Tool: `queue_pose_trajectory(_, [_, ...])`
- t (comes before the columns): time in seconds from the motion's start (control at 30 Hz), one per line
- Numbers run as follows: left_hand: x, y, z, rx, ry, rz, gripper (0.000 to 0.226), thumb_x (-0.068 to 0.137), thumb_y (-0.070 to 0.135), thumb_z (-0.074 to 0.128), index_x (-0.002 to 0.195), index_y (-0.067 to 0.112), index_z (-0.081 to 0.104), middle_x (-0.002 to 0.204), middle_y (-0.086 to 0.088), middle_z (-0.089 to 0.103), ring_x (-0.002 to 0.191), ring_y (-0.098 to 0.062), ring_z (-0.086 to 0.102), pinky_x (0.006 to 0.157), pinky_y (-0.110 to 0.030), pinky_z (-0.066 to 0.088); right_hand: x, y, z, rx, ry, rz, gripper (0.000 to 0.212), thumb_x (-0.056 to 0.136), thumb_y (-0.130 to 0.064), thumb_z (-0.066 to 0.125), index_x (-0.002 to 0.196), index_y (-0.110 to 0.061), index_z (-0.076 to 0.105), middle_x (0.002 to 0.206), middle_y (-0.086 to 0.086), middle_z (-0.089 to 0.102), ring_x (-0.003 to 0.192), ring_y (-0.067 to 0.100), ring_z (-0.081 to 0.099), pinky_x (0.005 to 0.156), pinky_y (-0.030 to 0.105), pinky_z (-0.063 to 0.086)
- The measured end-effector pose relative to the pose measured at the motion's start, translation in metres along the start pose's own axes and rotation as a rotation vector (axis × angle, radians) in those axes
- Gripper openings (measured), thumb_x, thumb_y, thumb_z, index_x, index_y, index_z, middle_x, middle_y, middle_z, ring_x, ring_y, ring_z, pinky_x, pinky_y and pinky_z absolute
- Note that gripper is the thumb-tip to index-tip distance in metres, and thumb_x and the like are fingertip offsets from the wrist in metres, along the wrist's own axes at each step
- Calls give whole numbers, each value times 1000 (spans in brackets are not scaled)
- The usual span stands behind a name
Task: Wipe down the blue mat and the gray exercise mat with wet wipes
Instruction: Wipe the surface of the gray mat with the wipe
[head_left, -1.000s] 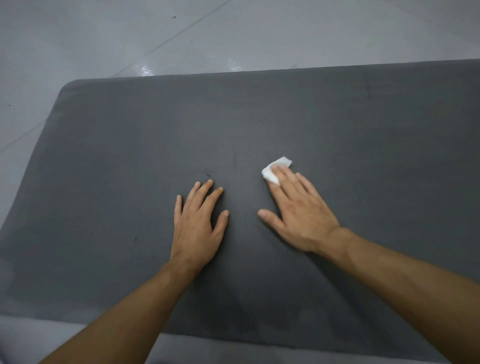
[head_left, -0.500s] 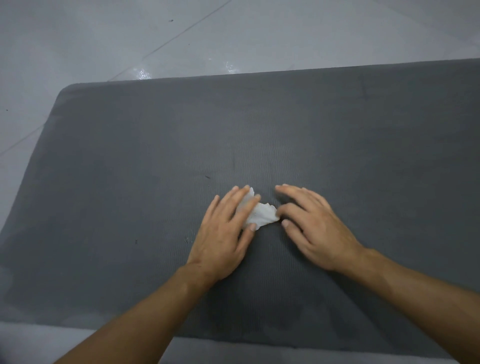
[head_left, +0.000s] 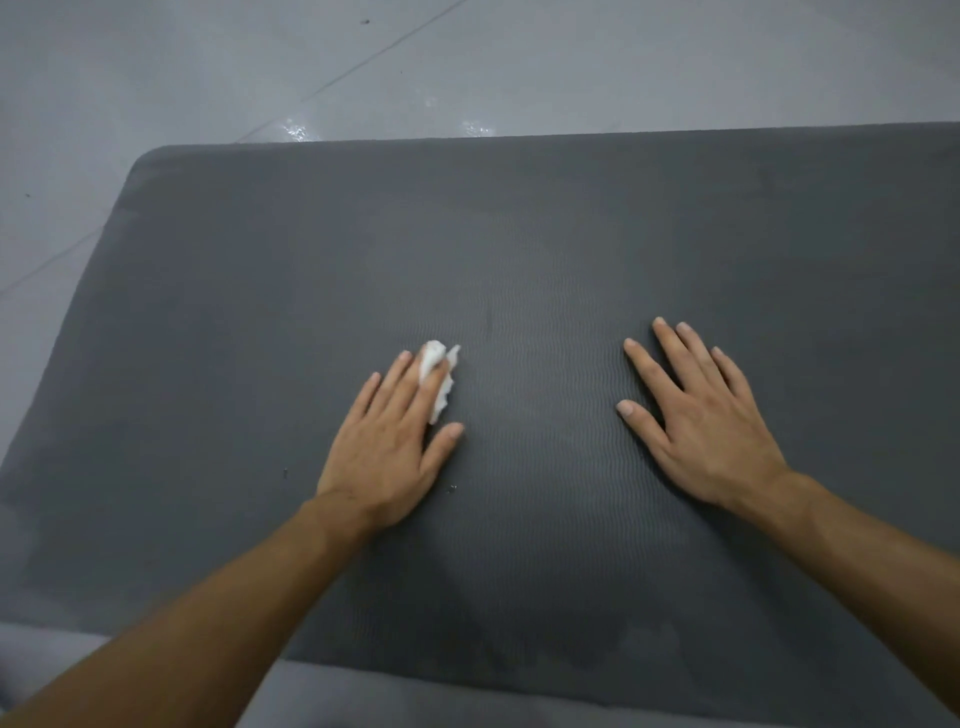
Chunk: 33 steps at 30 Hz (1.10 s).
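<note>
Left of centre on the gray exercise mat (head_left: 249, 312), my flat left hand (head_left: 387, 441) pins the wet wipe (head_left: 440, 376), nearer the mat's upper-left corner than my right hand (head_left: 701, 415), spread empty.

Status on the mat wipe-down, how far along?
Done: darker, damp-looking patches along the near edge of the gray mat suggest that strip is wiped. In hand: left hand presses the wipe on the middle; right hand rests flat, empty. Left: the far part looks dry; blue mat not in view.
</note>
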<state>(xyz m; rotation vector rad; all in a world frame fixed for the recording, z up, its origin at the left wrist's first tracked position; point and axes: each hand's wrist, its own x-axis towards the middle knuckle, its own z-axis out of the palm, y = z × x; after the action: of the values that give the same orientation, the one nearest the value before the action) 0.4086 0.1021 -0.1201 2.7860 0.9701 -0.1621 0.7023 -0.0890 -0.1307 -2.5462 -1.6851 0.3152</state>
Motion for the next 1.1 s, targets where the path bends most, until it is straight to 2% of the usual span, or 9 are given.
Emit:
queue_pose_trajectory(0.2, [-1, -64, -15, -44, 60, -293, 75, 100, 66, 8, 166, 32, 7, 173, 10, 6, 160, -12, -1, 130, -42, 5, 9, -5, 1, -37, 42, 16, 74, 103, -66, 14, 166, -27, 16, 174, 3, 7, 161, 21, 2, 129, 45, 8])
queue_pose_trajectory(0.3, [-2, -74, -19, -70, 74, -337, 76, 99, 67, 9, 166, 31, 9, 173, 12, 4, 160, -14, 1, 129, -45, 8, 18, -11, 0, -24, 59, 28, 77, 102, -68, 15, 165, -24, 21, 174, 4, 11, 161, 22, 6, 128, 46, 10])
queue_pose_trajectory(0.37, [-2, -65, -19, -80, 45, -251, 76, 100, 67, 12, 166, 30, 8, 174, 11, 0, 160, -13, -2, 129, -45, 9, 28, -19, -1, -12, 65, 29, 78, 101, -68, 15, 165, -23, 22, 174, 5, 11, 161, 22, 6, 128, 46, 9])
queue_pose_trajectory(0.53, [-9, 3, -9, -37, -65, 125, 74, 105, 64, 17, 166, 23, 10, 174, 6, -2, 159, -15, -11, 129, -47, 11, 48, -47, 3, -8, 84, -16, 78, 101, -66, 17, 165, -21, 24, 173, 5, 15, 160, 23, 8, 128, 45, 11])
queue_pose_trajectory(0.67, [-30, 41, -4, 17, -157, 311, 77, 106, 66, 18, 166, 18, 14, 174, 1, -5, 159, -18, -15, 130, -46, 6, 49, -51, 8, -59, 86, -13, 78, 102, -66, 16, 166, -22, 19, 174, 6, 13, 161, 24, 5, 128, 45, 10])
queue_pose_trajectory(0.87, [-85, 18, -3, 121, -195, 565, 79, 107, 63, 27, 165, 11, 16, 174, -4, 0, 160, -22, -6, 127, -42, 10, 47, -53, 6, -66, 100, -13, 78, 102, -65, 18, 165, -19, 22, 173, 8, 15, 160, 26, 8, 128, 48, 14])
queue_pose_trajectory(0.97, [-104, -18, -5, 114, -169, 506, 76, 107, 60, 32, 165, 11, 19, 174, -4, 6, 160, -22, 3, 126, -41, 13, 46, -54, 6, -57, 117, -15, 77, 103, -64, 20, 164, -17, 25, 172, 10, 17, 160, 27, 10, 128, 49, 15])
queue_pose_trajectory(1.1, [-112, -71, -9, 89, -93, 145, 70, 109, 56, 26, 163, 11, 24, 172, -4, 17, 160, -19, 10, 126, -43, 16, 45, -55, 6, -50, 123, -24, 78, 102, -63, 21, 164, -16, 25, 172, 11, 17, 160, 27, 10, 128, 50, 14])
